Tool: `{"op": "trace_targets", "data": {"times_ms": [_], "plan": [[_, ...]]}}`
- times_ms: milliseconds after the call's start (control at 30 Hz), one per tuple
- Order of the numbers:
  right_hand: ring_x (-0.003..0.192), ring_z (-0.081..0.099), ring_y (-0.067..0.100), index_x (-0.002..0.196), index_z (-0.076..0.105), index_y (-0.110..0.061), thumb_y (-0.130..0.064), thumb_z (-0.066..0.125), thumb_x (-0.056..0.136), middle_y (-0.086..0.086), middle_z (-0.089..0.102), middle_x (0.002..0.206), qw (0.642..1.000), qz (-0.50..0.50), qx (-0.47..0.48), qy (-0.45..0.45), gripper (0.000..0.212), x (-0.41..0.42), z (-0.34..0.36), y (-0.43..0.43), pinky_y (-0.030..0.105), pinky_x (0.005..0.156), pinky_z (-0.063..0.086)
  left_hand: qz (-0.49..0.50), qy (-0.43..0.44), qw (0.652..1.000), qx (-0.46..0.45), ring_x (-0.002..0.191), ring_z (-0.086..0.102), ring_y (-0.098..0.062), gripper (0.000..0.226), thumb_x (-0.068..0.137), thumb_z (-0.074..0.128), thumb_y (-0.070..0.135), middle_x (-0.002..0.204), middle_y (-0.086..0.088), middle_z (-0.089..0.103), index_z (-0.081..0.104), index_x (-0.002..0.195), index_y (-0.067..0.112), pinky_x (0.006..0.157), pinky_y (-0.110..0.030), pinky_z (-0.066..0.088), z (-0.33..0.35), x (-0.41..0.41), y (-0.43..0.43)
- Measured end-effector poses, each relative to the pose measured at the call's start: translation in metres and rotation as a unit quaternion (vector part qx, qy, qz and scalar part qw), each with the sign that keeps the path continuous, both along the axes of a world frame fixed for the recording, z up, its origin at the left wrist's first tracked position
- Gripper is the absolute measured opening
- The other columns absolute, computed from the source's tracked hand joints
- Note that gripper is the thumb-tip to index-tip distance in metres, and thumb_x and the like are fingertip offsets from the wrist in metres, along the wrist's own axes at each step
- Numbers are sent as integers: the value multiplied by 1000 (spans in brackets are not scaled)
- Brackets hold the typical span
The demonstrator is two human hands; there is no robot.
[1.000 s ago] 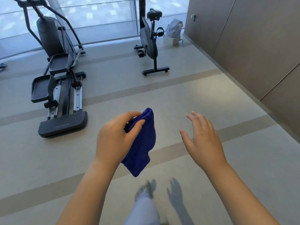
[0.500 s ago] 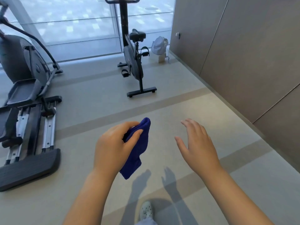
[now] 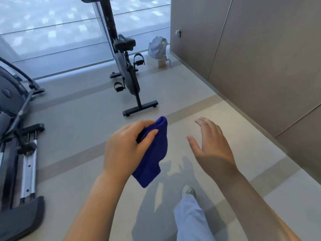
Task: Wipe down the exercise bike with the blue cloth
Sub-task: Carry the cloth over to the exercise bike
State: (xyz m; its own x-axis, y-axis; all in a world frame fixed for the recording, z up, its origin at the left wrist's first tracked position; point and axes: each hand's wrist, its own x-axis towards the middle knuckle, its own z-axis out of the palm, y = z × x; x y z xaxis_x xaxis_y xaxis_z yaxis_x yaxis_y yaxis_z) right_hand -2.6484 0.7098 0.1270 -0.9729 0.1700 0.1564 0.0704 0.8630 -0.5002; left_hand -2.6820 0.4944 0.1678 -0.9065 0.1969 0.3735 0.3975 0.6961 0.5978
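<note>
Blue cloth (image 3: 152, 153) hangs folded from the left grip (image 3: 125, 146), pinched between thumb and curled fingers above the floor (image 3: 78, 136). The right grip (image 3: 212, 146) hovers just beside it, fingers spread, holding nothing. The exercise bike (image 3: 128, 73) stands well ahead by the window (image 3: 52, 32), with an elliptical machine (image 3: 17, 136) at the left.

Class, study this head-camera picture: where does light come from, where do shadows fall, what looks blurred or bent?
Head view: daylight comes through the window behind the bike; shadows of the left hand, right hand and cloth fall on the floor toward the shoe; the elliptical at the left edge is blurred; the wall lines lean, wide-angle bend.
</note>
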Motion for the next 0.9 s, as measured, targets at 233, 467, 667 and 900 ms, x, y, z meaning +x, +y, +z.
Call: {"op": "trace_targets", "data": {"times_ms": [233, 467, 667, 900], "plan": [[128, 42, 20, 135, 47, -11, -37, 47, 96, 5, 48, 140, 998, 9, 37, 52, 47, -134, 12, 95, 30, 104, 35, 4, 8, 1000, -3, 84, 52, 3, 18, 89, 64, 32, 86, 40, 52, 68, 106, 36, 62, -12, 38, 11, -129, 96], [133, 36, 18, 138, 42, -16, -46, 38, 95, 1, 41, 145, 998, 36, 41, 36, 52, -263, 17, 160, 30, 107, 32, 26, 27, 999, 4, 83, 51, 3, 23, 85, 58, 35, 85, 41, 51, 68, 105, 35, 63, -11, 38, 12, -249, 156], [132, 36, 17, 137, 42, -17, -47, 34, 94, 1, 42, 144, 997, 48, 43, 34, 53, -371, 11, 181, 31, 106, 34, 30, 42, 999, -7, 82, 52, 0, 25, 87, 51, 43, 86, 31, 57, 68, 104, 35, 61, -14, 43, 2, -354, 174], [134, 32, 14, 141, 39, -18, -40, 42, 96, -2, 39, 147, 996, 44, 72, 16, 50, -524, 4, 188, 27, 108, 27, 28, 57, 998, 0, 74, 54, 2, 25, 87, 53, 40, 88, 30, 58, 68, 106, 34, 62, -10, 41, -13, -513, 181]]}}
